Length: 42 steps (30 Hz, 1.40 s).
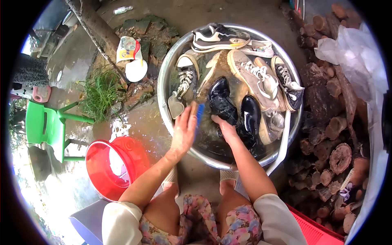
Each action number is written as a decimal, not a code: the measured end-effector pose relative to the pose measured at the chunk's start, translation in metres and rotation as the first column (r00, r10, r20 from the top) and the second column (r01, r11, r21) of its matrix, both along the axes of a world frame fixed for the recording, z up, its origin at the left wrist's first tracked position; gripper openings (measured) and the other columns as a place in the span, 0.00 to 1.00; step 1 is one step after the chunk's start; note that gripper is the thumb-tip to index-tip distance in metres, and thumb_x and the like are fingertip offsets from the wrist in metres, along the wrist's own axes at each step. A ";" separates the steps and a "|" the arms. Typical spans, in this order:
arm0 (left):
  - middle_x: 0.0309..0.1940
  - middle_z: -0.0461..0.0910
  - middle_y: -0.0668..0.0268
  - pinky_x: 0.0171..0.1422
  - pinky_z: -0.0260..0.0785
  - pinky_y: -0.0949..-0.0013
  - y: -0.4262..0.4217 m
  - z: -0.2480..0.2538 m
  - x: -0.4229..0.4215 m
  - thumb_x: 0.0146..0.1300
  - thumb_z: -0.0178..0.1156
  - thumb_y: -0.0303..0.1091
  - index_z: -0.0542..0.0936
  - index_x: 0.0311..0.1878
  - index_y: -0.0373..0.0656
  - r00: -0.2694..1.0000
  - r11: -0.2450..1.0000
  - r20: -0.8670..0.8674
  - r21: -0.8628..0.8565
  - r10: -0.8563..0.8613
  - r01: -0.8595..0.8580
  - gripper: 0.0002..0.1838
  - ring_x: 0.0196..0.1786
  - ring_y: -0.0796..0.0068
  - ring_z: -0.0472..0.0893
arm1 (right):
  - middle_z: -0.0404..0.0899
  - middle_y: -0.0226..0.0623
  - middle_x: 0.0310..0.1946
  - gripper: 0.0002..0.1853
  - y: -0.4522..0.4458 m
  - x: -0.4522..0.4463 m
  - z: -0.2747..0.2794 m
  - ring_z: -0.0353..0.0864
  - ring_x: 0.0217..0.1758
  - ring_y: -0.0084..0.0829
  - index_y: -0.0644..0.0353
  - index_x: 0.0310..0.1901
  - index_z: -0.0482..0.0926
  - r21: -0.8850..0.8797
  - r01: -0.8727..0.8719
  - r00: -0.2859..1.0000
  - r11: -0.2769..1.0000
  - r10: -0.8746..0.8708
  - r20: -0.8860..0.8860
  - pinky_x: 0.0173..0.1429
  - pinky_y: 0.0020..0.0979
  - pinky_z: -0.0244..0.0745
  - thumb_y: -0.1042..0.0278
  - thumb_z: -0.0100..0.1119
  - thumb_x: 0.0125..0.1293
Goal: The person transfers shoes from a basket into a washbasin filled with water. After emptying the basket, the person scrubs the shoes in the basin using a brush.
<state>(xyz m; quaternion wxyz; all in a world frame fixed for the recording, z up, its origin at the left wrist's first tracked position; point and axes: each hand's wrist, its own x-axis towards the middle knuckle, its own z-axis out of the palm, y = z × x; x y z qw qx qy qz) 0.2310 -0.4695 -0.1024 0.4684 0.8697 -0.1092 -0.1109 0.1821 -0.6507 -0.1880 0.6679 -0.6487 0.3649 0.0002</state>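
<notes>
My left hand [185,128] is closed around a scrub brush [199,115] with blue bristles, at the near left rim of a big metal basin [164,77]. The bristles face right, toward a wet black shoe [222,98]. My right hand [223,126] grips this shoe at its near end, and some of its fingers are hidden. Just right of it lies a second black shoe [250,110], partly in the water. A dark canvas sneaker [185,75] with white laces leans on the basin's left wall. Pale sneakers [249,73] rest farther back.
A white hose [283,143] hangs over the basin's right rim. Stacked firewood [326,139] lies to the right. On the left are a red bucket [94,163], a green chair [57,130] and a grass clump [100,96]. A red plastic crate [314,228] is at the lower right.
</notes>
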 end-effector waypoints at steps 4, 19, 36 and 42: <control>0.46 0.71 0.48 0.56 0.70 0.51 -0.033 0.007 -0.031 0.68 0.58 0.44 0.68 0.69 0.51 0.957 0.943 0.082 0.213 -0.278 0.256 0.28 0.50 0.48 0.74 | 0.83 0.36 0.47 0.19 -0.005 -0.013 0.022 0.80 0.51 0.34 0.59 0.49 0.82 0.733 0.206 0.963 0.648 -0.266 -0.036 0.57 0.35 0.74 0.54 0.54 0.67; 0.42 0.69 0.50 0.50 0.71 0.53 -0.038 0.017 -0.040 0.65 0.60 0.42 0.70 0.68 0.49 0.858 0.814 0.214 0.484 -0.467 0.323 0.28 0.46 0.48 0.73 | 0.80 0.36 0.55 0.28 0.008 -0.033 0.056 0.78 0.58 0.36 0.57 0.59 0.76 0.799 0.380 0.905 0.467 -0.365 -0.217 0.65 0.38 0.69 0.43 0.41 0.70; 0.39 0.70 0.51 0.50 0.71 0.54 -0.021 0.030 -0.020 0.67 0.58 0.40 0.67 0.70 0.48 0.824 0.806 0.226 0.450 -0.520 0.385 0.29 0.44 0.49 0.73 | 0.83 0.37 0.47 0.24 0.007 -0.036 0.050 0.81 0.51 0.37 0.58 0.53 0.78 0.824 0.285 0.941 0.490 -0.308 -0.143 0.61 0.39 0.72 0.49 0.43 0.70; 0.46 0.71 0.49 0.50 0.72 0.56 -0.046 0.014 -0.008 0.66 0.58 0.42 0.69 0.67 0.48 0.805 0.760 0.228 0.537 -0.548 0.365 0.26 0.44 0.51 0.73 | 0.81 0.35 0.48 0.25 0.004 -0.038 0.037 0.79 0.51 0.34 0.56 0.54 0.78 0.791 0.274 0.937 0.547 -0.336 -0.092 0.58 0.37 0.73 0.47 0.39 0.72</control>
